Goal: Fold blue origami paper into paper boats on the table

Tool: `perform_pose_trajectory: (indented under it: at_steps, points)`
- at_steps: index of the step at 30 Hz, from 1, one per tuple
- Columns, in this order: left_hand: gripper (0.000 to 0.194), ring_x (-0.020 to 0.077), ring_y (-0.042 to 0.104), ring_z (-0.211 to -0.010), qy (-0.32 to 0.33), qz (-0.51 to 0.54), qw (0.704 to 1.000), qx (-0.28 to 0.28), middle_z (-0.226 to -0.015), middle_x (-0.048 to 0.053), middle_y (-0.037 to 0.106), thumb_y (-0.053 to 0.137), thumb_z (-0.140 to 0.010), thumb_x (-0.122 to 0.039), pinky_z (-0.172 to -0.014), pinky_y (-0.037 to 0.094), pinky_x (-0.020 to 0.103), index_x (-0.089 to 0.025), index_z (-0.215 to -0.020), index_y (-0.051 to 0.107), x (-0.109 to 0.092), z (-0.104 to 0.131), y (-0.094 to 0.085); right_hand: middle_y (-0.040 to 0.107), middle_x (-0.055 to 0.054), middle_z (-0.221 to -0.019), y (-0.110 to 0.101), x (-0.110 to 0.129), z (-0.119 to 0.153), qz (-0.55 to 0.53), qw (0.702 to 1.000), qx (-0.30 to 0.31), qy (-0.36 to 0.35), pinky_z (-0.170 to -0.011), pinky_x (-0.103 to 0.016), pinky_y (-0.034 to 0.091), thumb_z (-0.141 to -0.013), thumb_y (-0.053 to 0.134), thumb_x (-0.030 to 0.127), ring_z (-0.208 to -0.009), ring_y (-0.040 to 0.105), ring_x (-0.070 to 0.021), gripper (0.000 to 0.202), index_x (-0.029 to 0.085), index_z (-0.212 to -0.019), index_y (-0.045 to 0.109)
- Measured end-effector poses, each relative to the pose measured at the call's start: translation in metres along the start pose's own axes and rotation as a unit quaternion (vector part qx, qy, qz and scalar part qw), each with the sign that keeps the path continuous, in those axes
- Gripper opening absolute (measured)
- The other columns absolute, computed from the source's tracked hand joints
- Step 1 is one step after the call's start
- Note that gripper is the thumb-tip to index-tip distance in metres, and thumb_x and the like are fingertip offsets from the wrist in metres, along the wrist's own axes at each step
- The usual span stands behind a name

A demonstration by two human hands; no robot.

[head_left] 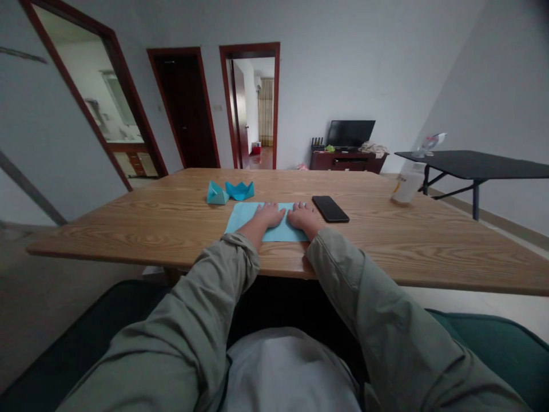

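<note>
**While two folded shapes stand ready, a blue sheet lies flat under both hands**

As the left hand (269, 214) and the right hand (303, 217) rest palm down on a light blue sheet (278, 232), their thumbs point inward towards each other, with a strip of bare paper between them. Neither hand pinches or lifts anything: both are open, fingers laid forward over the far part of the sheet. The sheet is on the wooden table (171, 229), close to its near edge and in front of the person's body.

Just beyond the sheet's far left corner are two pieces of folded blue paper, side by side. The left one (217, 194) is a pale, pointed form; the right one (240, 190) is a deeper blue, with peaks along its top. Both have raised, shaped sides, so I judge the folding on them to be well along, perhaps complete.

The sheet under the hands looks to be at a far earlier stage. It is flat and roughly rectangular, with no raised part showing, so most of its shaping seems to be left. Whether it is a single layer or already folded over once, I cannot tell, and any creases under the palms are hidden.

To the right of the sheet lies a black phone (330, 209), and a whitish cup (406, 186) stands farther right.
</note>
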State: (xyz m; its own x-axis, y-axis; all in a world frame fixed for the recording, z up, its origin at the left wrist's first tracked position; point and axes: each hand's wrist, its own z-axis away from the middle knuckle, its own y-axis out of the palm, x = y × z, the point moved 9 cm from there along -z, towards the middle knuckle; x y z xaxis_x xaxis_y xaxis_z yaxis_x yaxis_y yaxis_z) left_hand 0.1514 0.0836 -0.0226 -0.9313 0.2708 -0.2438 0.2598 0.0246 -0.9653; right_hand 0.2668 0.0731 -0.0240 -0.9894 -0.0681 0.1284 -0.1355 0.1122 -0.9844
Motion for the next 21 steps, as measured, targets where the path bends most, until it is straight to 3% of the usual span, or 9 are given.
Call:
perform_pose_trajectory:
  at_steps: [2, 5, 10, 12, 14, 15, 18, 19, 21]
  points:
    - [0.072, 0.0334, 0.019, -0.145, -0.066, -0.027, 0.997, -0.006, -0.157, 0.019, 0.022, 0.022, -0.094, -0.053, -0.115, 0.015, 0.053, -0.007, -0.148, 0.031, 0.045, 0.005, -0.007, 0.025, -0.018, -0.156, 0.001, -0.001, -0.003, -0.012, 1.000, 0.008, 0.015, -0.112, -0.058, 0.017, -0.096, 0.023, 0.039, -0.143, 0.022, -0.0350, 0.062, 0.009, -0.149, 0.032]
    - [0.077, 0.0335, 0.016, -0.146, -0.097, -0.050, 0.994, -0.002, -0.158, 0.018, 0.017, 0.023, -0.092, -0.055, -0.116, 0.015, 0.052, -0.006, -0.151, 0.024, 0.092, 0.013, -0.018, 0.024, -0.017, -0.157, 0.001, 0.000, -0.005, -0.022, 0.999, 0.016, 0.017, -0.112, -0.058, 0.015, -0.095, 0.025, 0.039, -0.144, 0.019, -0.0349, 0.062, 0.011, -0.149, 0.032]
    - [0.077, 0.0347, 0.020, -0.144, -0.141, -0.065, 0.988, -0.010, -0.158, 0.017, 0.022, 0.026, -0.091, -0.059, -0.113, 0.019, 0.053, -0.009, -0.149, 0.031, 0.135, 0.024, -0.033, 0.025, -0.018, -0.156, -0.002, 0.002, -0.002, -0.026, 1.000, 0.011, 0.007, -0.112, -0.057, 0.015, -0.094, 0.026, 0.040, -0.144, 0.021, -0.0347, 0.063, 0.010, -0.149, 0.032]
    - [0.068, 0.0347, 0.030, -0.140, -0.138, -0.063, 0.988, -0.025, -0.153, 0.016, 0.034, 0.033, -0.090, -0.056, -0.110, 0.025, 0.052, -0.015, -0.143, 0.044, 0.141, 0.027, -0.043, 0.026, -0.018, -0.156, -0.003, 0.002, -0.001, -0.024, 1.000, 0.012, 0.006, -0.112, -0.057, 0.015, -0.094, 0.026, 0.040, -0.143, 0.022, -0.0348, 0.063, 0.009, -0.149, 0.032]
    - [0.051, 0.0327, 0.042, -0.130, -0.123, -0.059, 0.987, -0.087, -0.139, 0.013, 0.052, 0.042, -0.090, -0.048, -0.105, 0.032, 0.047, -0.021, -0.129, 0.059, 0.145, 0.030, -0.064, 0.028, -0.019, -0.155, -0.004, 0.002, 0.000, -0.023, 1.000, 0.020, 0.001, -0.112, -0.058, 0.016, -0.093, 0.028, 0.040, -0.143, 0.023, -0.0362, 0.063, 0.009, -0.148, 0.034]
    - [0.043, 0.0311, 0.045, -0.125, -0.115, -0.060, 0.980, -0.148, -0.131, 0.012, 0.058, 0.043, -0.090, -0.042, -0.103, 0.034, 0.045, -0.023, -0.123, 0.063, 0.146, 0.034, -0.080, 0.030, -0.019, -0.154, -0.005, 0.003, 0.000, -0.026, 0.999, 0.028, -0.005, -0.112, -0.059, 0.016, -0.093, 0.031, 0.041, -0.142, 0.024, -0.0370, 0.063, 0.010, -0.147, 0.037]
    - [0.038, 0.0290, 0.045, -0.117, -0.133, -0.057, 0.932, -0.332, -0.123, 0.011, 0.058, 0.048, -0.089, -0.036, -0.098, 0.035, 0.043, -0.024, -0.122, 0.062, 0.163, 0.053, -0.126, 0.035, -0.018, -0.152, -0.010, 0.006, 0.002, -0.044, 0.998, 0.048, -0.023, -0.110, -0.058, 0.021, -0.089, 0.040, 0.043, -0.140, 0.030, -0.0375, 0.061, 0.015, -0.144, 0.044]
    - [0.042, 0.0299, 0.045, -0.114, -0.155, -0.047, 0.923, -0.348, -0.122, 0.012, 0.057, 0.053, -0.086, -0.040, -0.095, 0.035, 0.044, -0.023, -0.124, 0.060, 0.174, 0.056, -0.131, 0.036, -0.018, -0.151, -0.013, 0.007, 0.002, -0.050, 0.997, 0.043, -0.026, -0.110, -0.058, 0.022, -0.088, 0.042, 0.043, -0.139, 0.031, -0.0371, 0.060, 0.017, -0.143, 0.045]
    - [0.055, 0.0323, 0.045, -0.111, -0.201, -0.003, 0.926, -0.318, -0.121, 0.015, 0.055, 0.063, -0.078, -0.053, -0.091, 0.035, 0.046, -0.021, -0.122, 0.060, 0.198, 0.054, -0.128, 0.038, -0.016, -0.150, -0.023, 0.011, 0.004, -0.060, 0.997, 0.014, -0.035, -0.111, -0.057, 0.022, -0.088, 0.044, 0.043, -0.139, 0.032, -0.0357, 0.059, 0.019, -0.142, 0.047]
